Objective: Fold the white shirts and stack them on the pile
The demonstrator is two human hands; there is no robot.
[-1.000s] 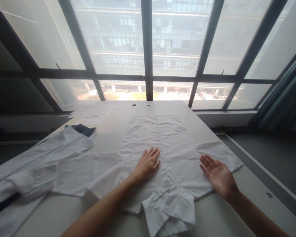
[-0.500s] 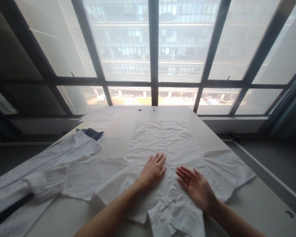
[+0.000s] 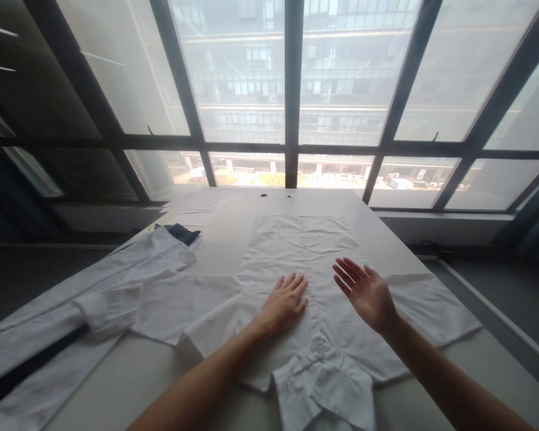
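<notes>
A white short-sleeved shirt [image 3: 296,251] lies spread flat on a pale table [image 3: 224,230], collar toward me and hem toward the window. My left hand [image 3: 285,302] rests flat on the shirt's chest, just left of the button line, fingers stretched out. My right hand [image 3: 366,292] hovers open over the shirt's right half, palm turned left, fingers apart and holding nothing. The crumpled collar [image 3: 323,389] lies near the table's front edge.
Another white garment [image 3: 72,299] with a dark strap lies across the table's left side, with a dark blue cloth [image 3: 182,233] behind it. Sheets of paper [image 3: 197,203] sit at the far left corner. Large windows stand beyond the table; the floor drops away at right.
My right hand swept from the shirt's right sleeve to its middle, then moved farther up the shirt. My left hand stayed flat in place. The view shifted slightly.
</notes>
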